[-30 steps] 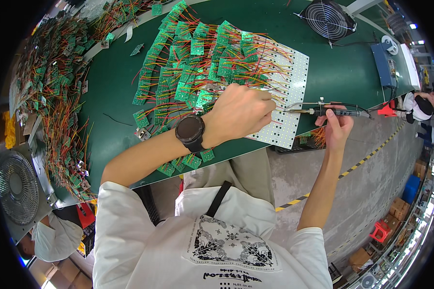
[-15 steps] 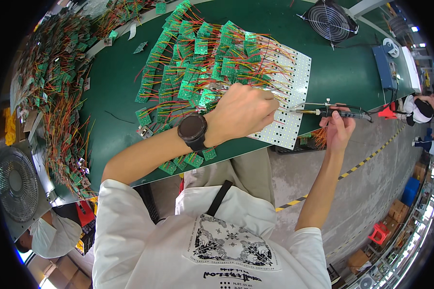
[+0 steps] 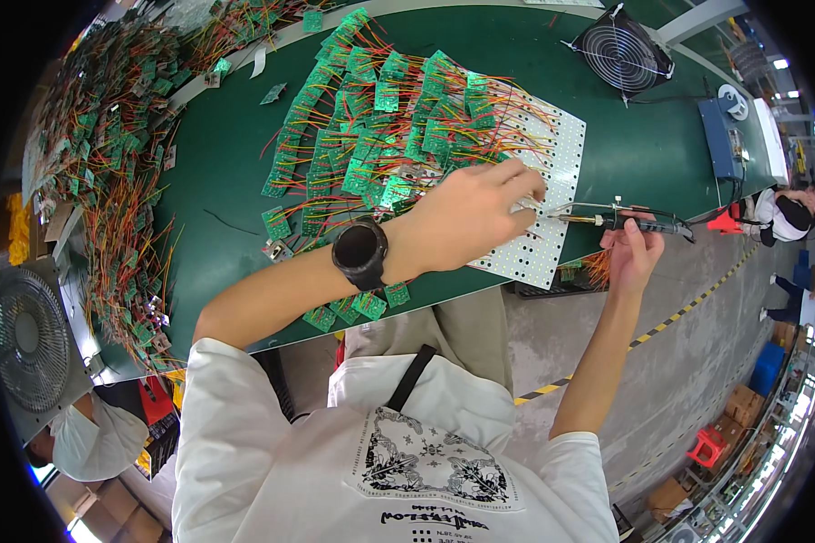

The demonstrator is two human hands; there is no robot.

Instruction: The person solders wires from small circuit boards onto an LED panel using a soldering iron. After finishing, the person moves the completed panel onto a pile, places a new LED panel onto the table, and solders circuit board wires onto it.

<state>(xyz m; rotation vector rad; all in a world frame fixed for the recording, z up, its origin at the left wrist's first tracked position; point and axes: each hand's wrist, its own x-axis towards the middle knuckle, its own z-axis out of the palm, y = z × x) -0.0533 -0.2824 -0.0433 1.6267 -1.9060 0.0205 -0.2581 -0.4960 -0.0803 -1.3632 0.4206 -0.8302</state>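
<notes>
My left hand (image 3: 475, 217), with a black watch on its wrist, is bent over a white panel (image 3: 563, 163) dotted with rows of small holes. Its thumb and fingertips are drawn together close to the panel; whatever they pinch is hidden. In my right hand (image 3: 634, 252) is a soldering iron (image 3: 620, 221) with a thin metal feed tube along it. The iron's tip points left, by my left fingertips at the panel's surface. Green circuit boards (image 3: 362, 167) lie overlapped in rows left of the panel, their red and yellow wires running onto it.
A big heap of wired boards (image 3: 118, 136) covers the table's left side. A black round fan (image 3: 620, 52) and a blue box with a spool (image 3: 720, 136) stand at the back right. A grey fan (image 3: 32, 335) is at far left. Other people sit at both sides.
My left hand has shifted slightly right, and its fingers are more raised and bent. The iron stays at the panel near those fingertips. The whole view has tilted a little.
</notes>
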